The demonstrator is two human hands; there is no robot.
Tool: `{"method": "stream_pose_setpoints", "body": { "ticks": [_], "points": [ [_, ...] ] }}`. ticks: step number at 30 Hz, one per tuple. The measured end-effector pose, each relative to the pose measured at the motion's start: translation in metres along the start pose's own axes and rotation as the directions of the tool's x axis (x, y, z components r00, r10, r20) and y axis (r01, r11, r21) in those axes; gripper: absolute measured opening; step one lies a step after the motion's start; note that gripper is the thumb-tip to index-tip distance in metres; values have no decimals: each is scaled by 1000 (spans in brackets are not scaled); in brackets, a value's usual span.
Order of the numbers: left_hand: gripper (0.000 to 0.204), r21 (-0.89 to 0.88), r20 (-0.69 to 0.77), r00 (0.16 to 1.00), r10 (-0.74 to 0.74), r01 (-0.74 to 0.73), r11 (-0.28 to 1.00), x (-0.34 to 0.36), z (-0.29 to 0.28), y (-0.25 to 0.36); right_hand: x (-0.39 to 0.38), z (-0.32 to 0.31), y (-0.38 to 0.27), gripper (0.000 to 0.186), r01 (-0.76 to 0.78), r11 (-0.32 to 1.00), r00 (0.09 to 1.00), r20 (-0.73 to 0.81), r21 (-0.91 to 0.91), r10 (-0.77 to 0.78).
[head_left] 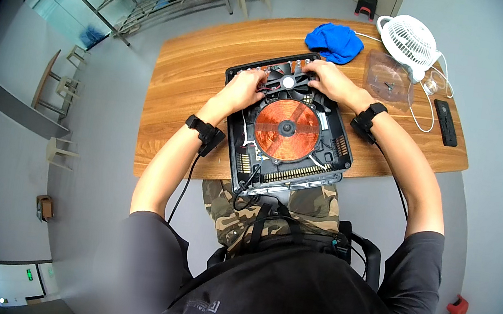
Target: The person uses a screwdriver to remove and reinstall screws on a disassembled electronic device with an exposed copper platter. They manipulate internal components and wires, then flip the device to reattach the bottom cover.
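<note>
Your 2 hands, left (244,89) and right (331,82), press curled fingers down either side of the black fan (288,80) at the opened cooker's (287,130) far end, beyond its copper coil (287,130).

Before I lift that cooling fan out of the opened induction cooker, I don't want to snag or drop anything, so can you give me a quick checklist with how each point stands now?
1. Both hands on the fan: left hand and right hand rest at either side of the black fan. Ok.
2. Firm grip on the fan: fingers hide the contact. Cannot tell.
3. Fan screws out: hidden under the hands. Cannot tell.
4. Wires free: thin leads run by the copper coil; whether they tie to the fan, cannot tell.
5. Cooker base fully on the table: its near edge overhangs toward the lap. Not ok.
</note>
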State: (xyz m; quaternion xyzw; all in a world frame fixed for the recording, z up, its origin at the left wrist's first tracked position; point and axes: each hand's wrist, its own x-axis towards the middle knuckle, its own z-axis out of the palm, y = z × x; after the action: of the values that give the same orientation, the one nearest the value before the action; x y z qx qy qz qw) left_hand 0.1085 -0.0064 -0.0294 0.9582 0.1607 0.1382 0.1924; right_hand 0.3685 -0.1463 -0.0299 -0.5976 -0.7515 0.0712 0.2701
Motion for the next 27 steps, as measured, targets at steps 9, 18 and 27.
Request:
{"method": "stream_pose_setpoints", "body": {
  "ticks": [9,18,27],
  "points": [
    [38,102,58,998,-18,12,995,-13,0,16,-15,0,-11,36,-106,993,989,101,-51,111],
    [37,92,93,996,-20,12,996,-18,-1,14,-7,9,10,40,-83,996,988,126,-31,86],
    [35,85,83,996,-30,23,996,-20,3,6,-9,-1,-4,37,-207,976,970,142,59,198]
  ]
}}
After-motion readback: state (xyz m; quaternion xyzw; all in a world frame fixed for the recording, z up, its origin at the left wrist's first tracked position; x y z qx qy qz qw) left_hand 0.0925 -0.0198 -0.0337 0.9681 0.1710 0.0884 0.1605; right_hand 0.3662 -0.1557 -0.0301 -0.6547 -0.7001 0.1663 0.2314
